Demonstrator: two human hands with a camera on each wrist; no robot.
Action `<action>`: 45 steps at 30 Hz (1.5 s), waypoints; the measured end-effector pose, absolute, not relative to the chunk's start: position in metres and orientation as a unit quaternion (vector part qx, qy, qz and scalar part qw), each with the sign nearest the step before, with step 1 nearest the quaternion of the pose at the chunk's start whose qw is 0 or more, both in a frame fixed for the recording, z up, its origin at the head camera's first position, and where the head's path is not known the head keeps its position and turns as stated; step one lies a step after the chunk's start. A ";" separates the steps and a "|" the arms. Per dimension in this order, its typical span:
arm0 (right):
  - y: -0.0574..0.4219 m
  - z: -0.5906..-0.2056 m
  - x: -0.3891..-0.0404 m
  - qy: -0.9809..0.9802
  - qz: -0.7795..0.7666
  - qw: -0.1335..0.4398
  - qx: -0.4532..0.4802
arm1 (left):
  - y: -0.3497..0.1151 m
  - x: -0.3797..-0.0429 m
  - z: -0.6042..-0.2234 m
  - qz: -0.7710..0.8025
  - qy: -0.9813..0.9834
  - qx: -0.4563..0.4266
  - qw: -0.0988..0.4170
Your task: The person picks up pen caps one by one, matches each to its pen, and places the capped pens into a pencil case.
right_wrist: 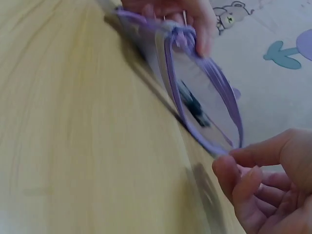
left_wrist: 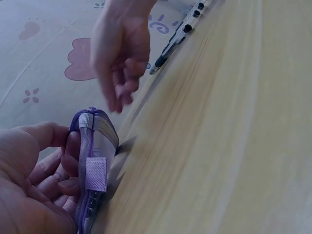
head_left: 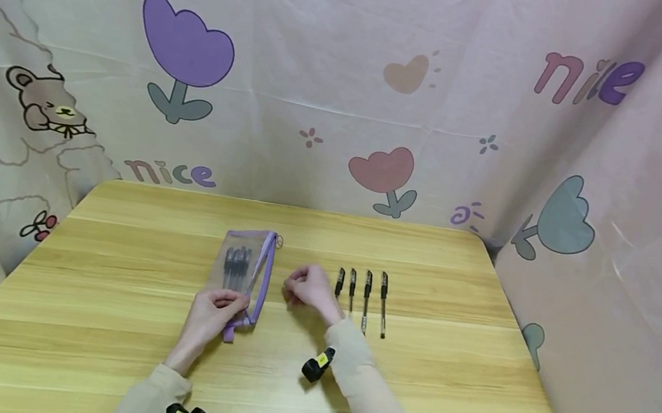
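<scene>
A see-through zip pencil pouch (head_left: 261, 274) with purple edging lies on the table, its zipper side gaping apart. Through its side show several dark-capped pens (head_left: 237, 260). My left hand (head_left: 210, 316) pinches the pouch's near end between thumb and fingers, beside the purple fabric tab (left_wrist: 96, 174). Just right of the pouch, my right hand (head_left: 310, 286) hovers with its fingers loosely bent and nothing in them. In the right wrist view its fingertips (right_wrist: 224, 168) appear near the pouch's opening. Several black-capped pens (head_left: 368, 286) lie in a row right of that hand, partly hidden by it.
The wooden table (head_left: 105, 274) reaches back to a printed curtain (head_left: 298, 75), which also hangs along both sides. A small ring (head_left: 279, 241) is on the pouch's far corner. Black cameras (head_left: 318, 365) sit on both wrists.
</scene>
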State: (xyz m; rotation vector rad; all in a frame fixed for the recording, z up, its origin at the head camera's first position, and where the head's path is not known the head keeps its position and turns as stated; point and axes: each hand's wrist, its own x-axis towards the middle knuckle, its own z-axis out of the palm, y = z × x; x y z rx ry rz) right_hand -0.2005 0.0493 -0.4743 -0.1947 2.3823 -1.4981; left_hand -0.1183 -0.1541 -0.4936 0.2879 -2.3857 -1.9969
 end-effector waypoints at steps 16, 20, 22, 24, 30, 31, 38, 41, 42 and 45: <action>0.115 -0.471 -0.200 0.908 -0.416 0.049 -0.010 | -0.155 -0.120 -0.494 -0.636 -0.765 0.101 0.000; 0.121 -0.471 -0.202 0.917 -0.392 0.076 0.002 | -0.156 -0.120 -0.495 -0.634 -0.767 0.099 0.002; 0.123 -0.471 -0.203 0.919 -0.385 0.087 0.003 | -0.156 -0.119 -0.495 -0.634 -0.767 0.098 0.003; 0.124 -0.471 -0.204 0.919 -0.384 0.094 0.002 | -0.156 -0.119 -0.495 -0.634 -0.768 0.096 0.004; 0.129 -0.469 -0.205 0.920 -0.378 0.106 0.008 | -0.155 -0.119 -0.495 -0.636 -0.766 0.092 0.008; 0.130 -0.469 -0.205 0.921 -0.373 0.108 0.008 | -0.155 -0.119 -0.494 -0.636 -0.766 0.092 0.008; 0.129 -0.467 -0.205 0.928 -0.352 0.123 -0.004 | -0.155 -0.120 -0.495 -0.640 -0.763 0.092 0.004; 0.127 -0.467 -0.205 0.926 -0.355 0.127 -0.011 | -0.155 -0.120 -0.495 -0.641 -0.762 0.093 0.003; 0.125 -0.467 -0.206 0.922 -0.363 0.131 -0.016 | -0.155 -0.120 -0.495 -0.641 -0.762 0.093 0.002; 0.118 -0.468 -0.208 0.892 -0.424 0.157 -0.016 | -0.155 -0.120 -0.495 -0.638 -0.765 0.094 0.004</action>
